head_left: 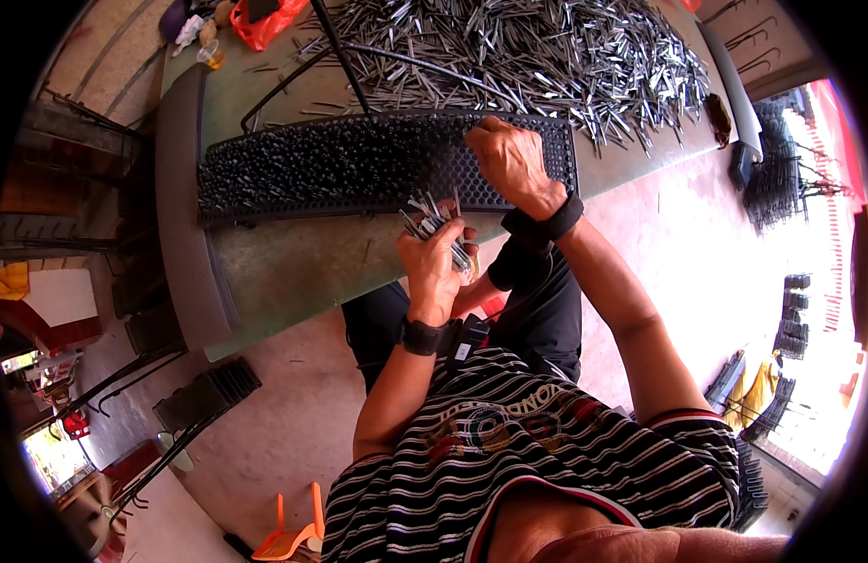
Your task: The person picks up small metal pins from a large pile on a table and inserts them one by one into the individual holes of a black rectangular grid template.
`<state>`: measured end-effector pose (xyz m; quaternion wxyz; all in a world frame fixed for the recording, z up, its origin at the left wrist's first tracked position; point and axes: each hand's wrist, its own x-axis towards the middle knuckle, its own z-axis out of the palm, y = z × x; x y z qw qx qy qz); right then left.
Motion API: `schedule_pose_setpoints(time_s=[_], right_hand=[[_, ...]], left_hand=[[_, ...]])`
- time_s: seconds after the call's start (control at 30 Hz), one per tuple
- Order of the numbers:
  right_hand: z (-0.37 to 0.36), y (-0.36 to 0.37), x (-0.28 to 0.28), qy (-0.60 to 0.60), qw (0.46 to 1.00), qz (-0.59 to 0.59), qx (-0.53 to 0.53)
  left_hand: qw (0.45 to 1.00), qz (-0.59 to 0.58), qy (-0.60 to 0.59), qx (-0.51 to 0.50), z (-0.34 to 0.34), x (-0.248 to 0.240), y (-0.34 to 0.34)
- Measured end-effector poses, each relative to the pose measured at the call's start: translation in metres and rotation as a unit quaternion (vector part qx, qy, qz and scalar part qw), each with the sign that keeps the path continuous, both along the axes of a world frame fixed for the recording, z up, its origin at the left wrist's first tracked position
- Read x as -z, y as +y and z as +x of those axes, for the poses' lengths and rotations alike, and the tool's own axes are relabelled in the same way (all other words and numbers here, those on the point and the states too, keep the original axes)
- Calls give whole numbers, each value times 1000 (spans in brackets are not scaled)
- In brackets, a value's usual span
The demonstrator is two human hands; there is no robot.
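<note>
My left hand (432, 265) grips a bundle of short metal pins (432, 214), held upright just in front of the black perforated tray (293, 167). My right hand (509, 161) rests on the tray's right part, fingers curled down onto its holes; whether a pin is between the fingertips is hidden. The tray lies across the green table (303, 263) and its left and middle holes are filled with pins. Both wrists wear black bands.
A big heap of loose metal pins (547, 56) covers the table behind the tray. An orange bag (265, 21) sits at the far left corner. Black stacked trays (209, 394) and metal hooks stand on the floor at left, an orange stool (293, 535) below.
</note>
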<state>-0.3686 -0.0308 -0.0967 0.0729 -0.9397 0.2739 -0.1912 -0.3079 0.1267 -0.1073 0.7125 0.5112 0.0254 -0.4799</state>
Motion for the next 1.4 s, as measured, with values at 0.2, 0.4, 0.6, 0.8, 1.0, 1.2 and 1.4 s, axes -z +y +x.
schedule_pose_setpoints(time_s=[0.2,0.4,0.6,0.8,1.0,1.2,1.4], right_hand=[[4,1,-5,-107,992,55,49],[-13,17,-7,-50,950,303,-55],[-6,24,-12,-283,876,382,80],[8,17,5,-328,916,224,61],[10,11,16,-245,955,161,33],[10,5,15,-124,992,-10,-19],[-2,27,-11,-54,962,268,13]], left_hand=[[1000,4,-3,9,1,-2,1],[1000,-14,15,8,4,-6,-4],[998,-35,40,-32,1,-1,-4],[1000,-18,24,6,4,1,1],[999,-12,31,-16,6,7,2],[999,-21,33,-20,7,7,2],[998,-41,36,-33,5,8,-1]])
